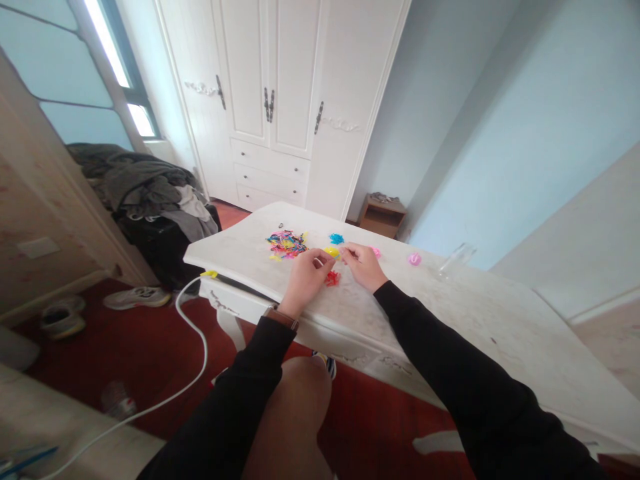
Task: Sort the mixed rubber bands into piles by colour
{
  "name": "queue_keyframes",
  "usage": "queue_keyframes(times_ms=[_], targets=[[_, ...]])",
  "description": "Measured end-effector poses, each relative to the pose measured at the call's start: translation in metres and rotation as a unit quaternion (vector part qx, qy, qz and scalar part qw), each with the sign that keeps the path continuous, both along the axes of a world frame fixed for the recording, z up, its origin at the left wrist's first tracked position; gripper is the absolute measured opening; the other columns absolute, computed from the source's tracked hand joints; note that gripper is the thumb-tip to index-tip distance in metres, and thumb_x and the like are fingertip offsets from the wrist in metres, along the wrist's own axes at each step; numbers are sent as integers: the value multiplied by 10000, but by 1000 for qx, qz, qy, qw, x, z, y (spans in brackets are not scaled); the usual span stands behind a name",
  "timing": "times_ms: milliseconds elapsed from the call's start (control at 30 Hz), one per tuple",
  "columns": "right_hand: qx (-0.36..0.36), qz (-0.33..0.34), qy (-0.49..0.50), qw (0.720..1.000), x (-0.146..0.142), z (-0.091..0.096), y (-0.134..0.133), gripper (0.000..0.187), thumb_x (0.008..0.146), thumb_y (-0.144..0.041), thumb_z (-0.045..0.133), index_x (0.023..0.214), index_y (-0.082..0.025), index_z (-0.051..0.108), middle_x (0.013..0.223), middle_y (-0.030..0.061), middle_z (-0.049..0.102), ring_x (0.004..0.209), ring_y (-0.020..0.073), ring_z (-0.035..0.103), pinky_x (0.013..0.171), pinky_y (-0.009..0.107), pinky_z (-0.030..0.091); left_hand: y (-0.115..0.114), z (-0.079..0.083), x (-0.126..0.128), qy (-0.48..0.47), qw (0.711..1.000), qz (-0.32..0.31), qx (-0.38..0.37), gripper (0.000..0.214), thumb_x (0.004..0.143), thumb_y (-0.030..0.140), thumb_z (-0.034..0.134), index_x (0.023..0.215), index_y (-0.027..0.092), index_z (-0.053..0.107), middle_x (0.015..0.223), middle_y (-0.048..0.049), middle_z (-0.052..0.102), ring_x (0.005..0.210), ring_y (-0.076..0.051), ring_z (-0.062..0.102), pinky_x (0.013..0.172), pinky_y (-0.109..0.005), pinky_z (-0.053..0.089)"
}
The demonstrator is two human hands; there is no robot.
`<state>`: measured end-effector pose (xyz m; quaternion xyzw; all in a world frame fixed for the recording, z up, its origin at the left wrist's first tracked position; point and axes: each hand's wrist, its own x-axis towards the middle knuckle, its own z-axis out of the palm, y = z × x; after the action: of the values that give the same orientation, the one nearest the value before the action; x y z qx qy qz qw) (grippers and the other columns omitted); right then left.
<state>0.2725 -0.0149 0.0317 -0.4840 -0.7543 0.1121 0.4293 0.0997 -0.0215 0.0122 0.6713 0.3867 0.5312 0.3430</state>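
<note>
Both my hands rest on a white table (450,313), fingers curled together over small coloured pieces. My left hand (306,279) and my right hand (364,265) pinch at a small yellow piece (332,252) between them. A red piece (332,278) lies just under my left hand's fingers. A mixed heap of coloured pieces (286,244) sits to the left. A blue piece (337,238) lies just beyond the hands. Two pink pieces (415,259) lie to the right.
A clear glass (457,257) lies on the table at the right. A white wardrobe (280,100) stands behind, with a small wooden stool (383,213) beside it. Clothes are piled on a dark seat (150,193). Shoes (137,297) and a white cable (200,340) lie on the red floor.
</note>
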Motion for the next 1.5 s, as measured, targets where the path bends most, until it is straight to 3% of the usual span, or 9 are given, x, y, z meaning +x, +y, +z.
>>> queue_keyframes(times_ms=[167, 400, 633, 767, 933, 1067, 1333, 1500], targets=[[26, -35, 11, 999, 3, 6, 1, 436, 958, -513, 500, 624, -232, 504, 583, -5, 513, 595, 173, 478, 601, 325, 326, 0, -2, -1, 2, 1000, 15, 1, 90, 793, 167, 656, 713, 179, 697, 699, -8, 695, 599, -128, 582, 602, -255, 441], [106, -154, 52, 981, 22, 20, 8, 425, 952, -465, 486, 597, -245, 404, 560, -24, 435, 581, 159, 415, 604, 324, 288, 0, -3, 1, -7, 1000, 11, -6, 77, 764, 148, 657, 700, 176, 689, 693, -5, 672, 597, -128, 579, 597, -258, 435], [8, 12, 0, 1000, 5, 9, -1, 391, 958, -494, 506, 669, -232, 488, 601, -17, 497, 613, 164, 480, 607, 299, 342, 0, -1, 1, -4, 1000, 5, -8, 99, 829, 184, 639, 745, 173, 689, 731, -10, 701, 600, -118, 582, 619, -250, 437], [6, -13, 17, 1000, 13, 7, 3, 356, 954, -486, 527, 713, -224, 525, 619, -14, 534, 632, 163, 509, 612, 285, 374, 0, -1, 1, -16, 1000, 17, -10, 146, 864, 214, 605, 737, 171, 662, 698, -1, 674, 598, -116, 576, 608, -240, 418], [28, -94, 22, 995, 41, 9, 21, 234, 896, -390, 602, 796, -189, 669, 715, 25, 680, 688, 173, 584, 656, 287, 437, 0, -2, 3, -12, 1000, 16, -8, 154, 838, 171, 586, 691, 174, 630, 641, 11, 634, 598, -123, 570, 601, -240, 398], [-25, -120, -38, 992, 53, 16, 44, 126, 822, -248, 671, 809, -160, 759, 751, 56, 760, 693, 183, 645, 675, 288, 471, 0, -3, 3, -7, 1000, 8, -6, 163, 834, 184, 581, 675, 178, 614, 619, 15, 610, 599, -127, 559, 600, -243, 385], [-100, -124, -158, 975, 33, 36, 99, 57, 776, -172, 777, 813, -147, 812, 797, 77, 796, 752, 181, 709, 721, 261, 514, 0, -4, 3, -1, 1000, 16, -10, 141, 813, 183, 571, 680, 178, 616, 618, 18, 594, 608, -127, 538, 614, -246, 367], [-105, -143, -175, 968, 29, 35, 112, 62, 798, -154, 747, 777, -137, 804, 778, 99, 789, 748, 195, 710, 747, 278, 517, 1, -5, 3, 1, 1000, 12, -13, 129, 810, 174, 567, 696, 175, 628, 646, 12, 615, 620, -127, 543, 628, -250, 369]])
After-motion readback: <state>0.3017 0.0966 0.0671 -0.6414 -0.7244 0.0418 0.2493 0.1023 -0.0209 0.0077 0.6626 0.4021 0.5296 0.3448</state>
